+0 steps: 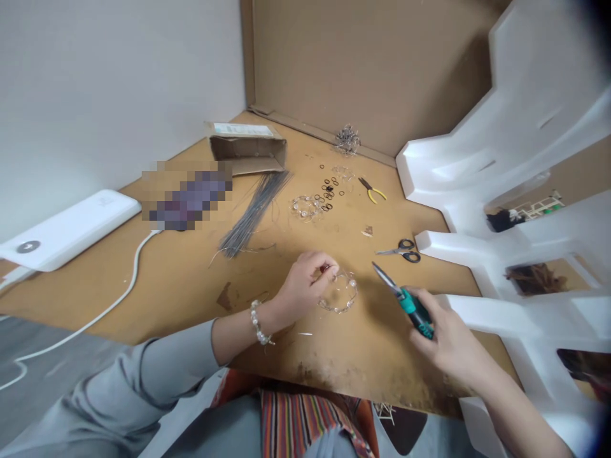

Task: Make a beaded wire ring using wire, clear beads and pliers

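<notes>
Green-and-black-handled metal pliers (pixel 403 300) sat in the right hand (pixel 443 337), its fingers wrapped around the grips, the pointed nose apart from a round wire ring set with clear beads (pixel 352 284). That ring was over the tan counter (pixel 191 299), its upper-left edge pinched in the closed fingers of the left hand (pixel 308 283). The step in hand seemed to be shaping or trimming its wire; using the pliers there would call for a steady left pinch. Beyond lay black-handled scissors (pixel 408 253), small yellow-handled pliers (pixel 371 189) and a bundle of straight grey wires (pixel 255 213). A white moulded frame (pixel 458 248) crowded the right side, probably limiting that arm.
</notes>
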